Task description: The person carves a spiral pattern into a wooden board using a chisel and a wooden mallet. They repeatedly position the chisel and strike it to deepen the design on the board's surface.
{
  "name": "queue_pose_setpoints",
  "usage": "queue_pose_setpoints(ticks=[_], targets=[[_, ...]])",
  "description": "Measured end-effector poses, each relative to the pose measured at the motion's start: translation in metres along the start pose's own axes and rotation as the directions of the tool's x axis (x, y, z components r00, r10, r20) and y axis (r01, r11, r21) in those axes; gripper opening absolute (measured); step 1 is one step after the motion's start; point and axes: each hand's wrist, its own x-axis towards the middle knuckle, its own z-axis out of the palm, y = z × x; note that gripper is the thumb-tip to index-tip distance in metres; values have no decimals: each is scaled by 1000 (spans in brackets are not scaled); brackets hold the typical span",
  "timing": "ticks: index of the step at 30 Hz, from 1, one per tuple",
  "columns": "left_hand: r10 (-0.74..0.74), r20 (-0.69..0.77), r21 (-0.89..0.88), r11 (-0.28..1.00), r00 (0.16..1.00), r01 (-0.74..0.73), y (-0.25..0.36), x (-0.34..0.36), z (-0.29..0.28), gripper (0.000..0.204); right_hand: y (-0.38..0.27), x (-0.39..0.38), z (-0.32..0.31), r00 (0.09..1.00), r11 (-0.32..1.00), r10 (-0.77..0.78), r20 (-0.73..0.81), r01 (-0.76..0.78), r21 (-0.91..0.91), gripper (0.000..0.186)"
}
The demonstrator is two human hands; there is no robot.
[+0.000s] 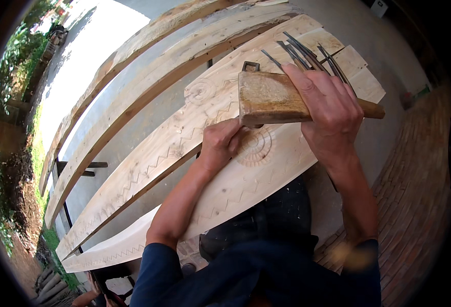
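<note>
My right hand (pixel 333 110) is closed round the handle of a wooden mallet (pixel 271 97). The mallet's blocky, worn head hangs just above my left hand (pixel 219 143). That left hand is a closed fist low over the plank, and the mallet head hides whatever it grips. Beside the fist, a round rosette (pixel 256 147) is carved into the near pale curved plank (pixel 225 197). Zigzag lines run along this plank and along the carved plank (pixel 148 156) behind it. Several chisels (pixel 302 53) lie beyond my right hand, blades pointing away.
Two more curved beams (pixel 133 97) lie farther left, propped on dark metal supports (pixel 90 166). A small square metal piece (pixel 251 66) sits behind the mallet head. Brick paving (pixel 415 184) is at the right. Another person's hand (pixel 92 286) shows at the lower left.
</note>
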Motion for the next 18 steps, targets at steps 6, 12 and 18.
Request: queue_pose_setpoints(ticks=[6, 12, 18], targets=[[-114, -63, -105, 989, 992, 107, -4, -6, 5, 19, -7, -34, 5, 883, 752, 457, 104, -447, 484, 55], [38, -127, -4, 999, 991, -39, -2, -2, 1, 16, -6, -65, 14, 846, 734, 496, 198, -530, 425, 49], [-323, -116, -269, 921, 939, 283, -19, -10, 6, 10, -4, -74, 20, 840, 712, 497, 219, -538, 450, 49]])
